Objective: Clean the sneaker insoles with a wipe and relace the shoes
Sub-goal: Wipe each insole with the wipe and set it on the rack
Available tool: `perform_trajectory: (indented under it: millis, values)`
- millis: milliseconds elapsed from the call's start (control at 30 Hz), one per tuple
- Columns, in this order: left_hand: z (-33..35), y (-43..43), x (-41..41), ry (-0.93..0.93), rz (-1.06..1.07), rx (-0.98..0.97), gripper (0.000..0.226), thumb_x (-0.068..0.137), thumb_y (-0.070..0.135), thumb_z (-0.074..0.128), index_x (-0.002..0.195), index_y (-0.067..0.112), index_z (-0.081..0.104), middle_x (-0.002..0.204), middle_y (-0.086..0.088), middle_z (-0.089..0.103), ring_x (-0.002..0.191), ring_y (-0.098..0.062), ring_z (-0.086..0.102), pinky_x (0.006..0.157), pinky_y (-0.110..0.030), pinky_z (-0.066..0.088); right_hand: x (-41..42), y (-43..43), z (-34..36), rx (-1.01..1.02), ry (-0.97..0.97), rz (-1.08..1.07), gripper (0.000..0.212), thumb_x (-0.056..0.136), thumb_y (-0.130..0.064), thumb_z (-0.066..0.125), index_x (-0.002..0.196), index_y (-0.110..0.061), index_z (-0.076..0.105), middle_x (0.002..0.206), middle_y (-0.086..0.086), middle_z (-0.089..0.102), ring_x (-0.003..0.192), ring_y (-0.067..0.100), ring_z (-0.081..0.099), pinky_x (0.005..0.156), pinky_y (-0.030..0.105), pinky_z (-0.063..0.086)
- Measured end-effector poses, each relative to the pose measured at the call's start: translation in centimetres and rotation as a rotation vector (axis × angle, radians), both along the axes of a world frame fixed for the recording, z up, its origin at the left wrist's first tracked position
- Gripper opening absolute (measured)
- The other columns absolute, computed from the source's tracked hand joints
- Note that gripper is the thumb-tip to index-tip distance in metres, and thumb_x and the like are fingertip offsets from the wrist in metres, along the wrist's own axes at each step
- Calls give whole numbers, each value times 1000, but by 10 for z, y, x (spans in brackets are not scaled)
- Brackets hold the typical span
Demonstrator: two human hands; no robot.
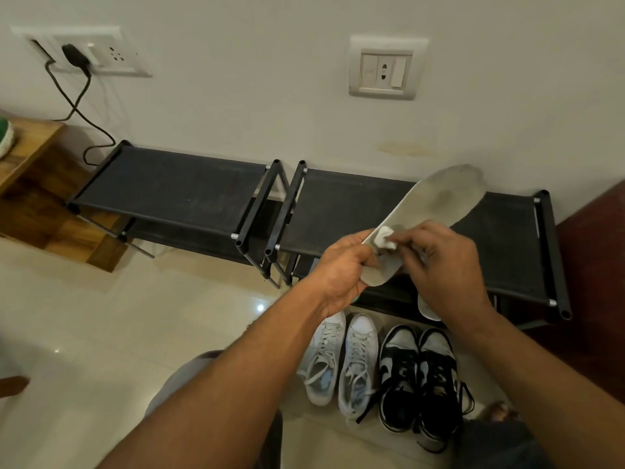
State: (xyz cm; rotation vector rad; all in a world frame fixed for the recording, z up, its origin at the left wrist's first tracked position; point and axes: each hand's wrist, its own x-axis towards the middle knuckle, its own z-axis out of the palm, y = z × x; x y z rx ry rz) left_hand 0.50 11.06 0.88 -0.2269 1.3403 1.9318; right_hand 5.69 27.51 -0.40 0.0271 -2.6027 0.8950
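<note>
Holding the insole [439, 201] up in the air over the rack [189, 184], heel end low and toe end pointing off toward 2 o'clock. It's a long grey-beige thing, pretty grubby, with darker smudges across the forefoot and a paler rim along its edge.

Left hand [341, 275] is clenched round the heel end, thumb on top, fingers underneath. Right hand [446, 262] pinches a small folded white wipe [385, 239] and presses it on the insole, just past the left thumb.

Straight down at 6 o'clock from the hands, two pairs sit on the floor [101, 316], toes to the rack: white sneakers [341, 360] with pale laces, and black-and-white sneakers [419, 377] just beside them at 3 o'clock, their black laces trailing loose.

For edges: the rack is two black sections side by side, against the wall [236, 96]. Its front rail runs right under both hands, and corner posts stick up in the middle. The toe end of the insole hangs well short of the wall. A wooden cabinet [30, 184] boxes things in at 10 o'clock. Open tile floor spreads from 7 to 9 o'clock.
</note>
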Motion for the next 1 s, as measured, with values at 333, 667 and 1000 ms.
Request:
perform_trajectory:
  millis: [333, 667, 1000]
  values:
    - [1, 2, 2, 24, -115, -42, 64, 92, -19, 33, 131, 17, 68, 112, -15, 72, 99, -24, 72, 90, -34, 64, -5, 8, 3, -66, -3, -80, 20, 91, -8, 77, 106, -19, 80, 100, -5, 72, 88, 5, 65, 82, 32, 59]
    - [-5, 6, 1, 32, -73, 19, 70, 90, -20, 31, 145, 11, 62, 135, -26, 68, 114, -35, 69, 95, -41, 63, -7, 19, 6, -59, 27, -179, 17, 90, -9, 77, 103, -19, 79, 99, -4, 73, 88, 7, 66, 82, 34, 59]
    - [-12, 4, -2, 19, -91, 68, 70, 90, -17, 33, 148, 11, 59, 138, -25, 67, 123, -37, 67, 101, -42, 61, -9, 17, 6, -116, 34, -194, 16, 91, -7, 74, 102, -17, 79, 100, -4, 71, 89, 9, 67, 82, 35, 60]
